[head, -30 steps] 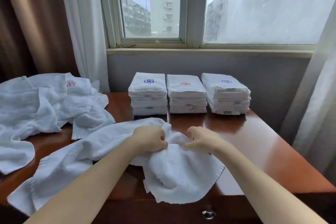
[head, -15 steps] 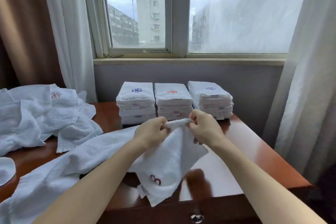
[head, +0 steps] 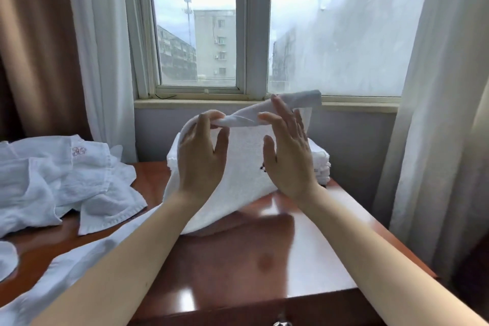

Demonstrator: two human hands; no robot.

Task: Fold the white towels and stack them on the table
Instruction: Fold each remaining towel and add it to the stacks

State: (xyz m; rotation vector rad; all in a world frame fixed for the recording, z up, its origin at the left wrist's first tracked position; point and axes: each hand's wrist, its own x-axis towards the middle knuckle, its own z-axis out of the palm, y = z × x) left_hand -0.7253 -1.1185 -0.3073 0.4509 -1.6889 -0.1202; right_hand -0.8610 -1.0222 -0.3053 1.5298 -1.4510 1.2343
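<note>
Two hands hold up one white terry towel mid-frame: left hand pinches its top edge, right hand touches it with straight fingers.

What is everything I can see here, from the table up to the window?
towel: one, white, lifted over the table, trailing to the near left
loose towels: a heap, count unclear, white, table's left side
folded towels: count hidden by the lifted towel, white, table's far side
table: one, glossy reddish-brown, below the window
window: one, pale frame, behind the table
sheer curtains: two, white, either side of the window
drape: one, brown, far left
knob: one, metal, table front at the bottom edge
left hand: one, pinches the towel's top edge
right hand: one, fingers straight, against the towel's top edge
</note>
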